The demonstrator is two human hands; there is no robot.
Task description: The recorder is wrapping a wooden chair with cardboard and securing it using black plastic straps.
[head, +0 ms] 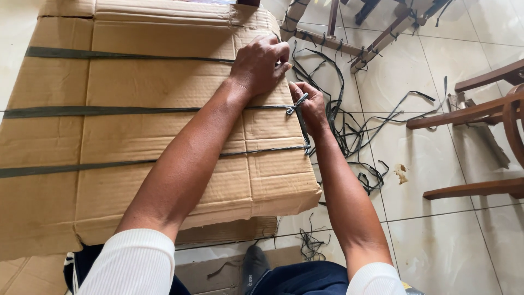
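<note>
A large cardboard-wrapped bundle (136, 136) lies in front of me, bound across by three dark green straps (109, 111). My left hand (261, 64) rests on top of the cardboard near its right edge, fingers curled and pressing down. My right hand (312, 107) is at the right edge of the bundle, pinching the end of the middle strap (297, 102) where it comes round the side. A twisted length of strap runs down from that hand along the edge to the lowest strap.
Loose dark strap offcuts (355, 136) lie tangled on the white tiled floor to the right. Wooden chair parts (480, 109) stand at the right, and more wooden frame pieces (376, 43) at the top. Flat cardboard (229, 267) lies near my feet.
</note>
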